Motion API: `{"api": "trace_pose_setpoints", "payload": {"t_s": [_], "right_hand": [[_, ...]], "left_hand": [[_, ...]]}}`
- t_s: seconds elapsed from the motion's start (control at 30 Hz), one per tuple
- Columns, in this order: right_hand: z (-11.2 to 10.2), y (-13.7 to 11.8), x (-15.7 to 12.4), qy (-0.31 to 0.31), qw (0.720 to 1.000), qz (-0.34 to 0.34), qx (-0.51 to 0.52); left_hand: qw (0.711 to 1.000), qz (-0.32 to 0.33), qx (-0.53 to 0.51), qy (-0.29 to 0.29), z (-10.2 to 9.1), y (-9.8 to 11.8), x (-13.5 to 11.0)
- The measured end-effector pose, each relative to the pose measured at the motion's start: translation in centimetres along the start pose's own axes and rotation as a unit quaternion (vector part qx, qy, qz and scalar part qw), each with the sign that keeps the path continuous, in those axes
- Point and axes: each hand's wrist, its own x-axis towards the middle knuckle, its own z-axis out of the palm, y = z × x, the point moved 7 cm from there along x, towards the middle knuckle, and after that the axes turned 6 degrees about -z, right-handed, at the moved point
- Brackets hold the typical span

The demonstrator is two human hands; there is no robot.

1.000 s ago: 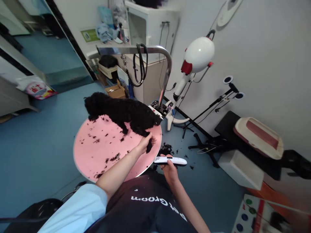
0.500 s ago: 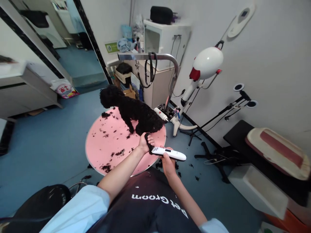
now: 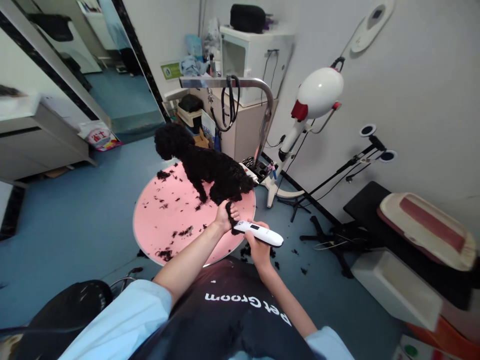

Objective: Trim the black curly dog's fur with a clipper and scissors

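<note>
A black curly-haired dog (image 3: pixel 217 167) stands on a round pink grooming table (image 3: pixel 150 215), its head toward the left. My left hand (image 3: pixel 226 216) is closed around one of the dog's legs, whose dark paw (image 3: pixel 234 231) shows below my fingers. In my right hand (image 3: pixel 258 247) is a white hair clipper (image 3: pixel 262 233) with a dark display; its blade end touches or nearly touches the paw. Tufts of cut black hair (image 3: pixel 185 231) lie about the tabletop.
A metal grooming arm (image 3: pixel 221 83) with a hanging black leash (image 3: pixel 231 105) rises behind the dog. A tool tray (image 3: pixel 258 170) sits at its foot. To the right are a white-and-red dryer (image 3: pixel 318 95) on a stand and a lamp stand (image 3: pixel 337 175). A black stool (image 3: pixel 71 315) is at lower left.
The dog's body and hindquarters have shifted slightly right, now covering more of the white bottle by the tray. The clipper has tilted a little more downward to the right. Both grips are kept.
</note>
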Motion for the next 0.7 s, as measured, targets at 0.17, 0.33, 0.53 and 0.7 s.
{"api": "trace_pose_setpoints", "payload": {"t_s": [0.17,0.33,0.53,0.7], "right_hand": [[-0.1,-1.2,-0.1,-0.056,0.995,-0.084,0.006],[-0.5,-2.5,-0.8,-0.124,0.979,-0.161,0.013],[-0.4,-3.2,-0.8,-0.067,0.972,-0.221,-0.054],[1.1,-3.3,-0.4,-0.118,0.955,-0.261,-0.071]], "left_hand": [[1.0,0.006,-0.022,-0.018,0.5,0.0,0.5],[0.998,0.006,-0.048,-0.032,1.1,0.3,0.5],[0.998,0.001,-0.059,-0.038,1.3,0.5,0.6],[0.999,0.002,-0.05,-0.021,1.3,0.8,0.7]]}}
